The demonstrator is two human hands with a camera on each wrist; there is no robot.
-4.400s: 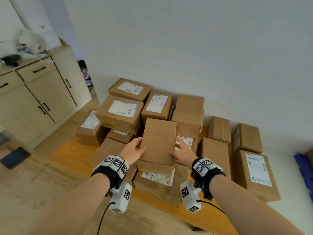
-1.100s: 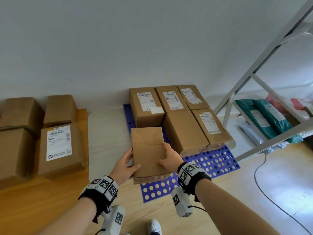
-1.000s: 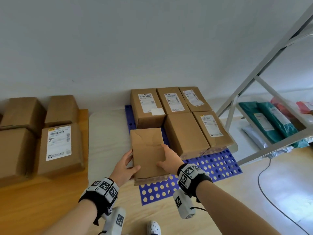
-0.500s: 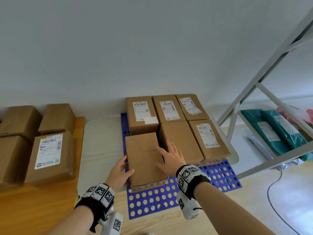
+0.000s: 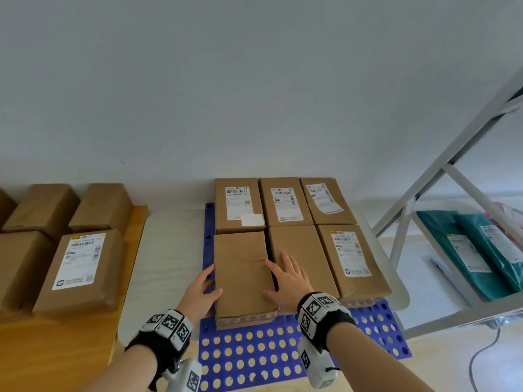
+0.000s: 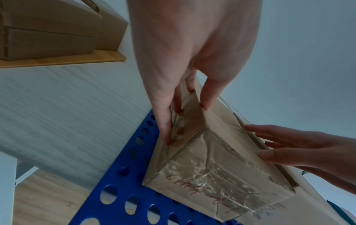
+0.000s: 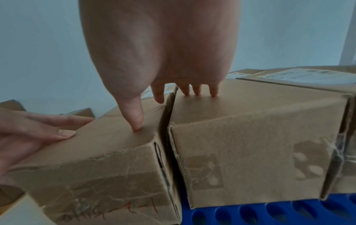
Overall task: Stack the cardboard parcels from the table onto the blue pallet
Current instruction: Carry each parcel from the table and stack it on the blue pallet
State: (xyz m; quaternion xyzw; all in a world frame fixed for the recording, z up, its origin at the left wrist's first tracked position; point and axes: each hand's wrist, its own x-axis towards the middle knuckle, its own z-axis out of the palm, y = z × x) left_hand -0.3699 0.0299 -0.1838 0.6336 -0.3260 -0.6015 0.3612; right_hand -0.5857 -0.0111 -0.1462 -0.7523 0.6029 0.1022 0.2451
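A plain cardboard parcel (image 5: 242, 275) (image 6: 221, 175) (image 7: 96, 167) lies on the blue pallet (image 5: 254, 357) at the front left, close beside a second plain parcel (image 5: 300, 258) (image 7: 250, 144). Several more labelled parcels fill the pallet's back row and right side. My left hand (image 5: 203, 290) (image 6: 186, 121) has straight fingers against the parcel's left wall and its thumb on the top edge. My right hand (image 5: 285, 275) (image 7: 167, 109) lies flat on top, with thumb and forefinger on this parcel and the other fingers on its neighbour.
The wooden table (image 5: 56, 349) at left carries several parcels, one with a white label (image 5: 76, 270). A pale board (image 5: 167, 264) lies between table and pallet. A grey metal rack (image 5: 424, 193) with teal mail bags (image 5: 481, 250) stands at right. A cable (image 5: 481, 355) crosses the floor.
The parcel came from the table to the pallet and went down beside the front-row parcels. My right hand left its side and now lies flat on top.
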